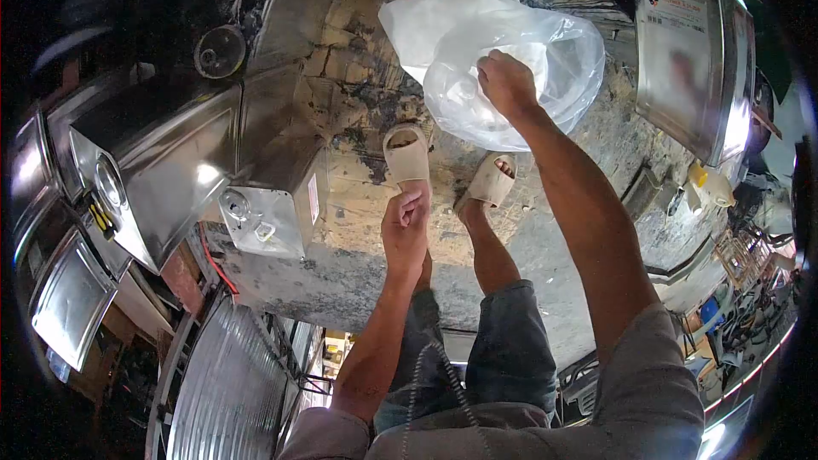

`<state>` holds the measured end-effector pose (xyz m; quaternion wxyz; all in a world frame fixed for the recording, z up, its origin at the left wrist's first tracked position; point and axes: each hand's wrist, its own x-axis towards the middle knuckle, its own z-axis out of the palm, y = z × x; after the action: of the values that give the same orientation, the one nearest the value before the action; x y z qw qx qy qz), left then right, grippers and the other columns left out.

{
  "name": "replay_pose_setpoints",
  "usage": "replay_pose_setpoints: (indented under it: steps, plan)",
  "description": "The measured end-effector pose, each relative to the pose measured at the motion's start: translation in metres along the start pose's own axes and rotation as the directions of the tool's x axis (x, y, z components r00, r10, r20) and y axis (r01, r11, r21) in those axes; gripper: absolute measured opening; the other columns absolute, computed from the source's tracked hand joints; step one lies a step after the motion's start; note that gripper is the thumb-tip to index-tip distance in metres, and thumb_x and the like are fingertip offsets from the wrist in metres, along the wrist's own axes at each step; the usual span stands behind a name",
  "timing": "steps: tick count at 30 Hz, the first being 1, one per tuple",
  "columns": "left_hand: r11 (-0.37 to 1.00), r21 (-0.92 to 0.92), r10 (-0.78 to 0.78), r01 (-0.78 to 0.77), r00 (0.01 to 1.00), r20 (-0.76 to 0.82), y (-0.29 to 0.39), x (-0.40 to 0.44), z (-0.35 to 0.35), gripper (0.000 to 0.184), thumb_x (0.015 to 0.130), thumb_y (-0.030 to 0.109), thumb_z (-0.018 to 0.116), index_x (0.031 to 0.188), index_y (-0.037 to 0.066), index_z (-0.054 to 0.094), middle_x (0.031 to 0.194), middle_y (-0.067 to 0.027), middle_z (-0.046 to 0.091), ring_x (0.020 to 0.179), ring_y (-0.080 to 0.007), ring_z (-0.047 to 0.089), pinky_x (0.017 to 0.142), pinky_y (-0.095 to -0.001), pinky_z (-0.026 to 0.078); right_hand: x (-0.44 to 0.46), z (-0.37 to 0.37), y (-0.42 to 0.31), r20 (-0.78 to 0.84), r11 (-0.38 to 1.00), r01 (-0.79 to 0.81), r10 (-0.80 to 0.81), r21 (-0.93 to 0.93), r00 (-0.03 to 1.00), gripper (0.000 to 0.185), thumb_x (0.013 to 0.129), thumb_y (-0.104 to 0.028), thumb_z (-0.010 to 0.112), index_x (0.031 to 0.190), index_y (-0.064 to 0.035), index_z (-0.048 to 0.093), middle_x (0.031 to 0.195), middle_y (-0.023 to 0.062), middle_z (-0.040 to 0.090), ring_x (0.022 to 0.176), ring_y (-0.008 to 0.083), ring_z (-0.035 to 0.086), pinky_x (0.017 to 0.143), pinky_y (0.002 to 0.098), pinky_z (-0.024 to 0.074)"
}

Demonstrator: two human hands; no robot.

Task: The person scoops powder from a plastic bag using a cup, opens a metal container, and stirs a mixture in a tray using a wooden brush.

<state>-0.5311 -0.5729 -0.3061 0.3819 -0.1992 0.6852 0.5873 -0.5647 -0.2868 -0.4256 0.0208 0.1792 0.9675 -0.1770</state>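
Observation:
My right hand (509, 85) is above a clear plastic bag (571, 47), its fingers curled in. Whether they grip the bag's film or something else is hidden by the hand. The bag lies puffed out and wide-mouthed on the floor, with white material (528, 60) showing inside. A white sack or sheet (417, 34) lies against its left side. My left hand (405, 226) is raised in front of my shin with fingers bent together. Anything inside it is too small to make out.
Shiny metal box-shaped tanks (162, 170) stand at left, with a smaller metal box (268, 221) beside them. Another metal box (682, 60) with a label stands at right. My slippered feet (407, 153) rest on the stained floor (341, 119). A ribbed metal sheet (226, 383) is at lower left.

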Motion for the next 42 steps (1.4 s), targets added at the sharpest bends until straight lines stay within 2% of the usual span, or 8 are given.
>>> replay_pose_setpoints:
  steps: [7,12,19,21,29,33,36,42]
  plan:
    - [0.991,-0.136,0.012,0.007,0.991,0.133,0.057,0.02,0.077,0.016,0.087,0.01,0.058,0.1,0.0,0.056,0.085,-0.0094,0.063,0.074,-0.0122,0.06,0.052,-0.0233,0.044,-0.059,-0.078,-0.015,-0.135,0.995,0.044,-0.031,0.092,0.99,0.006,0.071,-0.009,0.06,0.071,-0.0078,0.054,0.067,0.0076,0.051,0.063,0.0261,0.055,0.058,0.0379,0.0466]
    - [0.844,0.463,0.238,-0.27,0.963,0.127,0.079,0.044,0.139,0.033,0.084,0.017,0.062,0.107,-0.005,0.054,0.075,-0.0094,0.065,0.063,-0.0136,0.061,0.053,-0.0217,0.044,-0.088,-0.108,-0.011,-0.217,0.994,0.078,-0.061,0.072,0.974,0.013,0.067,-0.009,0.063,0.079,-0.0097,0.057,0.071,0.004,0.052,0.066,0.0227,0.056,0.06,0.0355,0.0471]
    - [0.783,0.494,0.315,-0.378,0.926,0.209,0.06,0.058,0.163,0.031,0.079,0.016,0.066,0.096,-0.008,0.06,0.07,-0.0113,0.065,0.056,-0.0109,0.059,0.049,-0.025,0.046,-0.11,-0.123,-0.015,-0.231,0.983,0.145,-0.117,0.108,0.966,0.019,0.067,-0.01,0.061,0.086,-0.0082,0.057,0.076,0.0032,0.051,0.071,0.0199,0.057,0.064,0.0335,0.0472]
    - [0.736,0.527,0.39,-0.425,0.902,0.183,0.068,0.05,0.169,0.021,0.075,0.017,0.056,0.078,-0.003,0.063,0.058,-0.0154,0.061,0.055,-0.0238,0.062,0.054,-0.0325,0.047,-0.115,-0.118,-0.011,-0.237,0.977,0.159,-0.123,0.141,0.964,0.02,0.068,-0.01,0.061,0.088,-0.0076,0.057,0.076,0.0028,0.05,0.07,0.0191,0.056,0.064,0.0326,0.0471]
    - [0.649,0.687,0.245,-0.327,0.945,0.217,0.101,0.063,0.154,0.022,0.075,0.017,0.056,0.08,-0.003,0.065,0.06,-0.0144,0.063,0.052,-0.0225,0.063,0.051,-0.0313,0.048,-0.144,-0.133,0.017,-0.352,0.962,0.033,0.067,0.269,0.934,0.022,0.077,-0.015,0.064,0.098,-0.0086,0.061,0.083,0.0073,0.062,0.078,0.0218,0.06,0.068,0.0331,0.0505]
    - [0.445,0.665,0.312,-0.599,0.8,0.512,0.102,0.093,0.134,0.022,0.074,0.018,0.057,0.08,-0.002,0.066,0.059,-0.0131,0.063,0.051,-0.021,0.063,0.05,-0.0306,0.049,-0.139,-0.129,0.036,-0.258,0.917,-0.151,0.257,0.37,0.931,0.032,0.077,-0.017,0.064,0.108,-0.0093,0.059,0.094,0.0085,0.061,0.087,0.0261,0.059,0.075,0.036,0.0506]
    - [0.538,0.694,0.125,-0.479,0.859,0.496,0.14,0.072,0.153,0.021,0.075,0.015,0.058,0.083,-0.004,0.065,0.063,-0.0127,0.064,0.051,-0.0181,0.063,0.05,-0.0298,0.048,-0.125,-0.132,0.035,-0.088,0.841,-0.223,0.304,0.493,0.949,0.045,0.078,-0.017,0.063,0.121,-0.0144,0.053,0.118,0.0083,0.053,0.104,0.0256,0.052,0.087,0.0357,0.0464]
    - [0.408,0.627,0.061,-0.664,0.705,0.707,0.171,0.08,0.172,0.019,0.077,0.013,0.06,0.084,-0.004,0.064,0.065,-0.0131,0.064,0.052,-0.0161,0.061,0.053,-0.0279,0.048,-0.102,-0.119,0.043,-0.153,0.804,-0.134,0.269,0.579,0.951,0.039,0.072,-0.008,0.063,0.111,-0.0095,0.06,0.111,0.0088,0.058,0.103,0.0262,0.054,0.087,0.0344,0.0459]
